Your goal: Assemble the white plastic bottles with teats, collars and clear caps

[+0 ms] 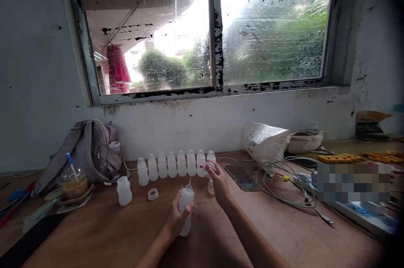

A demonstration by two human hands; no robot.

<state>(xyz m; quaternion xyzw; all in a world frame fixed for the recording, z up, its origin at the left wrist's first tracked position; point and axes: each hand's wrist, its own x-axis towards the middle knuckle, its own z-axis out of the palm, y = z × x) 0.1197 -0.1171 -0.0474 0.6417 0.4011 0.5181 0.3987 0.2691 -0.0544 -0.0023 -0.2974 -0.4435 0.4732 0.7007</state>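
Observation:
In my left hand [173, 218] is a frosted white baby bottle [186, 205], held with its top tilted slightly away. A clear, pointed teat [189, 184] shows at its mouth. My right hand [218, 181] is closed, fingertips pinching a small clear piece whose shape is partly hidden. It is in front of the right end of a curved row of capped bottles [181, 163]. Below those fingers a whitish piece [211, 187] stands on the table, partly covered. To the left are an uncapped bottle [124, 192] and a white collar ring [153, 194].
A grey backpack [91, 146] and an iced drink cup [74, 184] occupy the left side. On the right lie a phone [242, 177], a white plastic bag [265, 141], tangled cables [284, 200] and a power strip [362, 217]. The windowed wall bounds the table [132, 238] behind.

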